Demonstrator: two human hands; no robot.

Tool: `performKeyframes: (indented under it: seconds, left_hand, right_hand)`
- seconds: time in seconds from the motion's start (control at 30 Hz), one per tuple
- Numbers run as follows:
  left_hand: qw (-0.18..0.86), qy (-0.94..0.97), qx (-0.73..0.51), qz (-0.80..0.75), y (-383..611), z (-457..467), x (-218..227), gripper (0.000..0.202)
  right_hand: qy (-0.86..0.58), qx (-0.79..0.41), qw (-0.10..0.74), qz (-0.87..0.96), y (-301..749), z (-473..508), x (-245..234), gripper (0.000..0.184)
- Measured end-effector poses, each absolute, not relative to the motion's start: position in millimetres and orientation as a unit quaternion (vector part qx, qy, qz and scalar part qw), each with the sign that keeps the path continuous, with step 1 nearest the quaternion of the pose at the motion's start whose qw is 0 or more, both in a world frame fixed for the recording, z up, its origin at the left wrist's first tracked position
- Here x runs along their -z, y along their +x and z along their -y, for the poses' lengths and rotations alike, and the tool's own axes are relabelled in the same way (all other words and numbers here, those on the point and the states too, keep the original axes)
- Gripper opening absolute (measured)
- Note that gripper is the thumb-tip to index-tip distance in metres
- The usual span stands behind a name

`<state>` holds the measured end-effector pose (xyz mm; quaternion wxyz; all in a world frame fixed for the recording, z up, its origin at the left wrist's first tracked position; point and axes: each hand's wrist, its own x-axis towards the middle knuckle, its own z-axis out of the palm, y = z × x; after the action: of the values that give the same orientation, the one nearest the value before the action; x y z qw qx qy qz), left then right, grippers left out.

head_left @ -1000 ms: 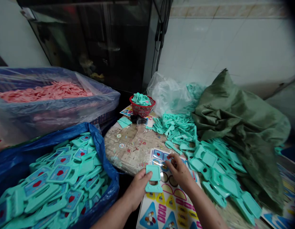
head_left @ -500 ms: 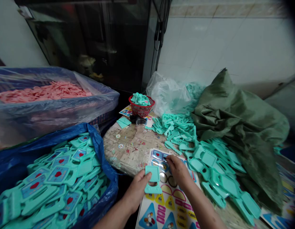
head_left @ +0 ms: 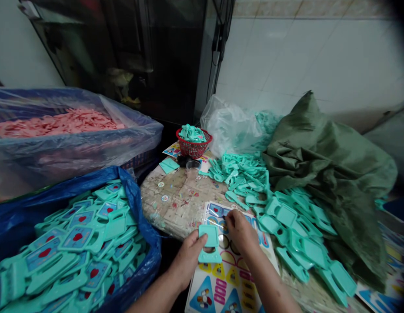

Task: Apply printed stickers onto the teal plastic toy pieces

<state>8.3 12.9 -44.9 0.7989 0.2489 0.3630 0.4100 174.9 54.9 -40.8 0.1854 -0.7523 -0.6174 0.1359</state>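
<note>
Left hand [head_left: 188, 253] holds teal frame [head_left: 208, 236]; right hand [head_left: 241, 231] over stickers [head_left: 231, 271].

Held piece [head_left: 208, 235]: smooth plastic, faint sheen. Sticker sheet [head_left: 221, 289]: smooth, glossy. Counter [head_left: 178, 219]: rough, worn. Green sack [head_left: 335, 152]: creased, cloth-like, soft sheen. Blue liner [head_left: 141, 208]: crinkled, glossy plastic.

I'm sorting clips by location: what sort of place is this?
Perhaps a home workshop: a sticker sheet on a worn table, a blue bag of stickered pieces, and apparently a fish tank behind.

Head view, facing forward, down over hands [head_left: 242, 230]
</note>
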Motion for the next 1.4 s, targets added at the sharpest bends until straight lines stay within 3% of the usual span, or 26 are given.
performKeyframes:
  seconds: [0.73,1.4]
  left_hand:
    - [0.8,0.276,-0.401,-0.35,7.1,-16.2,45.6,0.032]
    - [0.793,0.29,-0.391,-0.366,5.4,-16.6,39.3,0.042]
  right_hand:
    - [-0.775,-0.164,0.19,0.58,174.7,-62.3,46.9,0.014]
    - [-0.775,-0.134,0.205,0.582,167.4,-58.6,43.3,0.014]
